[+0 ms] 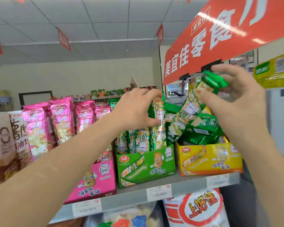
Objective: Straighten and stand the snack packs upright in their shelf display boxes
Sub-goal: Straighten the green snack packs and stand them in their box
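Observation:
Three display boxes stand side by side on the grey shelf [138, 192]: a pink box [97, 182], a green box [146, 166] and a yellow box [210, 159]. Upright green snack packs [138, 140] fill the green box. My left hand [136, 108] grips the top of the rightmost upright green pack [159, 115]. My right hand [236, 94] holds a tilted green pack [205, 89] lifted above the yellow box. Several green packs [203, 128] lie jumbled in the yellow box. Pink packs [61, 120] stand behind the pink box.
A red hanging sign [220, 35] juts out just above my right hand. Price tags [159, 192] line the shelf edge. Large snack bags [195, 208] sit on the shelf below. Beige packs [8, 136] stand at far left, a yellow wrapped pack [274, 71] at upper right.

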`<control>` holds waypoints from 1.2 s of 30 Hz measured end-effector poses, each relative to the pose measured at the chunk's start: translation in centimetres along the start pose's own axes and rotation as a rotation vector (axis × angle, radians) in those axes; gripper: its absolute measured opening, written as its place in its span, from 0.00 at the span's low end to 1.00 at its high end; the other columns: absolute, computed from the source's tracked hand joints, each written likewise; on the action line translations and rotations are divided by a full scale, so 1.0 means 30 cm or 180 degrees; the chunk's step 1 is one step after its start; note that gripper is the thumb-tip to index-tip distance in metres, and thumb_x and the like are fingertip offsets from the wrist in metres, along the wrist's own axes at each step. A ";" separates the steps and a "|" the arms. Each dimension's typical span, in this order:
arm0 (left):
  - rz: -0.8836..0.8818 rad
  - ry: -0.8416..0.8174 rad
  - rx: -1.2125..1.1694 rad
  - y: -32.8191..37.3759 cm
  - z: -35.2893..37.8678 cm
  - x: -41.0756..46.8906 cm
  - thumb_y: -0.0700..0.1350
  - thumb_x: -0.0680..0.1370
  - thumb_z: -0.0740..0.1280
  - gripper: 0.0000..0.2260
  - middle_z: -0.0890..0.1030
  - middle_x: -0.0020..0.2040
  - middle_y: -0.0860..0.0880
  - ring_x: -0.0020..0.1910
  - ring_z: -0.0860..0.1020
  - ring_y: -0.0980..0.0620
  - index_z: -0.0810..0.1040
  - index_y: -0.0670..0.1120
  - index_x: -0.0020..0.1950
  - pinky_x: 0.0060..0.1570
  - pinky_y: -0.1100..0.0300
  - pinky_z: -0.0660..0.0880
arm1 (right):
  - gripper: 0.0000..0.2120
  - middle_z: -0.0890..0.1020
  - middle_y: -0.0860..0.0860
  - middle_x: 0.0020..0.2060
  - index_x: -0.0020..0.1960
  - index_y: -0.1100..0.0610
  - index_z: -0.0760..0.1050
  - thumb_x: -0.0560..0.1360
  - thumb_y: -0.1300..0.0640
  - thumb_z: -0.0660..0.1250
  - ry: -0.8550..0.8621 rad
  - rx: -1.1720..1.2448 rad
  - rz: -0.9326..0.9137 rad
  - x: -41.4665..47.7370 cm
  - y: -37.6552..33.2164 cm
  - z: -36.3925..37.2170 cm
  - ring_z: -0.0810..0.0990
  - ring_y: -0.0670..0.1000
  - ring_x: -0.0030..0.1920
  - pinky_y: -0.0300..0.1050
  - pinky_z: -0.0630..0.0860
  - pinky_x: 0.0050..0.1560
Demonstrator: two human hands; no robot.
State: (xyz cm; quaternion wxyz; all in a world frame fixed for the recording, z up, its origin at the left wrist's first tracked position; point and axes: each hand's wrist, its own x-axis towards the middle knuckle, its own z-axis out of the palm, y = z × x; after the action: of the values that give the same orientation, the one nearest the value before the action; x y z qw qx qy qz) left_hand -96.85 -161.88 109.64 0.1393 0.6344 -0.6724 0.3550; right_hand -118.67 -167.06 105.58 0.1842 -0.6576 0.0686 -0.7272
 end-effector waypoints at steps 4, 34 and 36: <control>0.0056 0.0147 -0.0066 0.024 -0.017 -0.013 0.60 0.69 0.72 0.35 0.64 0.74 0.49 0.73 0.59 0.46 0.65 0.55 0.73 0.71 0.42 0.60 | 0.16 0.82 0.51 0.51 0.60 0.55 0.75 0.73 0.63 0.71 0.0466 0.0379 -0.0432 0.064 -0.015 0.041 0.81 0.50 0.52 0.34 0.75 0.49; -0.0906 0.1115 -0.1149 -0.082 -0.128 -0.126 0.51 0.64 0.80 0.40 0.78 0.45 0.54 0.36 0.79 0.52 0.61 0.52 0.68 0.41 0.52 0.77 | 0.18 0.83 0.53 0.51 0.58 0.45 0.79 0.70 0.42 0.71 -0.1836 -0.3701 0.0381 0.077 -0.060 -0.008 0.80 0.59 0.49 0.51 0.76 0.43; -0.0940 0.1064 -0.1068 -0.109 -0.122 -0.123 0.55 0.63 0.81 0.39 0.78 0.43 0.56 0.39 0.79 0.53 0.63 0.52 0.66 0.40 0.55 0.75 | 0.20 0.83 0.54 0.54 0.61 0.46 0.78 0.71 0.43 0.71 -0.1253 -0.3319 0.0285 0.088 -0.071 -0.028 0.80 0.61 0.52 0.53 0.77 0.47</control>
State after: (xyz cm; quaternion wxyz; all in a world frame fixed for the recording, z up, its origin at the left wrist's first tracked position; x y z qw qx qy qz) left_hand -94.13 -156.51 110.87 0.4017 0.6263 -0.5896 0.3143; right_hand -120.07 -166.16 108.68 -0.1255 -0.7815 0.4114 -0.4520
